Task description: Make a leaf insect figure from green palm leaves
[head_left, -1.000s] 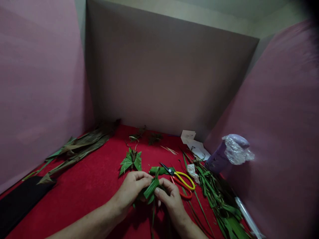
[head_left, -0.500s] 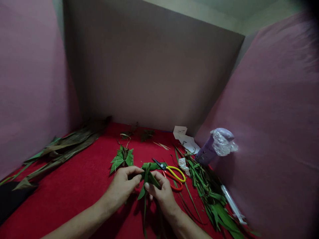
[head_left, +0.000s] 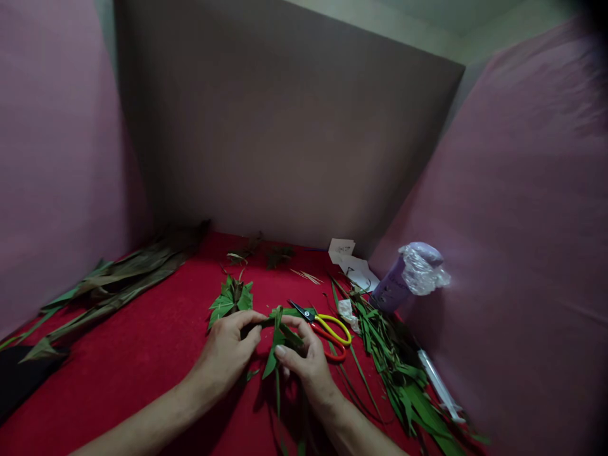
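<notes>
Between my hands is a folded green leaf piece [head_left: 272, 362] with pointed flaps and long thin strips trailing down. My right hand [head_left: 308, 364] pinches it from the right, thumb in front and fingers behind. My left hand [head_left: 230, 348] is closed at its left side, thumb and forefinger around a dark green leaf strip that runs into the piece; the fingertips partly hide that end. Just beyond my right hand lie scissors [head_left: 339, 329] with one yellow and one red handle, blades on a flat green leaf. A pleated green leaf shape [head_left: 232, 297] lies beyond my left hand.
Red cloth [head_left: 142, 354] covers the surface. Long dried leaves [head_left: 128, 285] and a black item [head_left: 28, 377] lie left. On the right are cut leaf strips [head_left: 389, 354], a syringe [head_left: 439, 383] and a plastic-wrapped purple container [head_left: 394, 285]. Thin sticks [head_left: 308, 277] and white papers [head_left: 354, 269] lie farther back.
My left hand has shifted slightly left, and its fingertips have drawn a little away from the middle of the leaf piece. My right hand keeps its pinch. The view has moved slightly.
</notes>
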Tool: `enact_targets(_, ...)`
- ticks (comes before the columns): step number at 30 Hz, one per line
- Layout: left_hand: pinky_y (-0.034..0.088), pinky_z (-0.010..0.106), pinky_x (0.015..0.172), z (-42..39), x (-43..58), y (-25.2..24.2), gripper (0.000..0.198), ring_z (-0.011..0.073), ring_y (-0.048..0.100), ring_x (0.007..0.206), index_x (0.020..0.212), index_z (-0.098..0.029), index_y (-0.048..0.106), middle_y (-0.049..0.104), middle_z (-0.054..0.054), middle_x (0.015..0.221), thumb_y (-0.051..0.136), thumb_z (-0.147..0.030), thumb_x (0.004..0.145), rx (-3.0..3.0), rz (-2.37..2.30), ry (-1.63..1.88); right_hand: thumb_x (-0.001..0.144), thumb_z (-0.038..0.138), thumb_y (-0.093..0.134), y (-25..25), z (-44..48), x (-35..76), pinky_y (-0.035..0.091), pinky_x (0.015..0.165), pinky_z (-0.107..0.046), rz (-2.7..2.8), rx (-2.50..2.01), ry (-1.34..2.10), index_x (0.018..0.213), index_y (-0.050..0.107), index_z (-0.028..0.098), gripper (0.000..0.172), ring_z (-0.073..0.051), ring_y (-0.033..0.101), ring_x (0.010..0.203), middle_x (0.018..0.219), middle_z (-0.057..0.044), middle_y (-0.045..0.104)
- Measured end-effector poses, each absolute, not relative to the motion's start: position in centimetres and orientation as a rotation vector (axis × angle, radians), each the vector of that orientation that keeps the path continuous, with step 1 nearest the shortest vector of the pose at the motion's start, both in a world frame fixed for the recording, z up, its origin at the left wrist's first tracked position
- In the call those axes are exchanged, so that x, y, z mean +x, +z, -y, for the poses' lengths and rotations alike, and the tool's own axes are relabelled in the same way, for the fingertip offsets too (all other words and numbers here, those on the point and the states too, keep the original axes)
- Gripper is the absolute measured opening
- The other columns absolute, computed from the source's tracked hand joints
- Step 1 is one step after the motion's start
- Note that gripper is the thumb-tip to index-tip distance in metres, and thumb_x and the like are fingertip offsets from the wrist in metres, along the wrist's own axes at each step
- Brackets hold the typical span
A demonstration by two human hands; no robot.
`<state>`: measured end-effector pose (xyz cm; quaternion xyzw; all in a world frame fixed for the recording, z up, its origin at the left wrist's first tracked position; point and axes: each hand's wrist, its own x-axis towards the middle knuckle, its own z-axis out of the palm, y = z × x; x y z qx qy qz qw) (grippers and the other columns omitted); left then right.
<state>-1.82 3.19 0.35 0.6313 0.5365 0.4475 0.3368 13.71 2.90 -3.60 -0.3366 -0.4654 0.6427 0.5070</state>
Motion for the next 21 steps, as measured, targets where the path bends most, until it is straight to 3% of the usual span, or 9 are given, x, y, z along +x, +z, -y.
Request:
enact_targets(4, 0.044, 0.027, 0.068, -3.1, -1.7, 0.7, 0.019, 0.0204, 0.062, 0.074, 0.08, -0.022, 0.072, 0.071, 0.003, 0.08, 0.054, -0.021, 0.073, 1.653, -1.371, 1.15, 0.068, 0.026, 0.068, -3.8, -2.9, 13.7, 0.033, 0.043, -0.016, 1.064, -0.807, 1.526, 0.101, 0.051, 0.019, 0.037, -0.005, 0.039, 0.044, 0.057, 0.006, 0.051)
enact_targets(8, 0.042, 0.025, 0.054, -3.0, -1.4, 0.8, 0.016, 0.0164, 0.056, 0.057, 0.079, -0.018, 0.07, 0.065, 0.001, 0.061, 0.061, -0.029, 0.071, 1.416, -1.305, 1.072, 0.067, 0.024, 0.068, -3.9, -3.0, 13.7, 0.032, 0.042, -0.016, 0.996, -0.813, 1.517, 0.092, 0.054, 0.019, 0.029, -0.005, 0.038, 0.044, 0.057, 0.006, 0.05)
enact_targets(12, 0.035, 0.02, 0.043, -3.2, -1.7, 0.9, 0.027, 0.011, 0.05, 0.044, 0.074, -0.014, 0.065, 0.057, -0.002, 0.049, 0.059, -0.04, 0.075, 1.14, -1.149, 0.934, 0.068, 0.025, 0.068, -3.8, -3.0, 13.6, 0.033, 0.041, -0.016, 1.043, -0.815, 1.488, 0.089, 0.056, 0.018, 0.025, -0.005, 0.038, 0.043, 0.057, 0.006, 0.05)
enact_targets(18, 0.038, 0.018, 0.044, -4.1, -2.8, 1.0, 0.02, 0.0095, 0.055, 0.049, 0.077, -0.01, 0.065, 0.064, 0.005, 0.067, 0.066, -0.03, 0.072, 0.825, -0.938, 0.755, 0.066, 0.026, 0.069, -3.9, -2.9, 13.7, 0.036, 0.043, -0.017, 1.084, -0.823, 1.466, 0.088, 0.058, 0.018, 0.026, -0.006, 0.043, 0.048, 0.064, 0.004, 0.056)
enact_targets(21, 0.038, 0.017, 0.043, -4.1, -2.9, 0.6, 0.018, 0.0087, 0.054, 0.048, 0.081, -0.011, 0.065, 0.062, 0.004, 0.065, 0.067, -0.026, 0.071, 0.722, -0.861, 0.708, 0.066, 0.025, 0.07, -4.3, -2.8, 13.9, 0.037, 0.045, -0.018, 1.103, -0.823, 1.468, 0.087, 0.058, 0.018, 0.025, -0.007, 0.044, 0.049, 0.062, 0.004, 0.057)
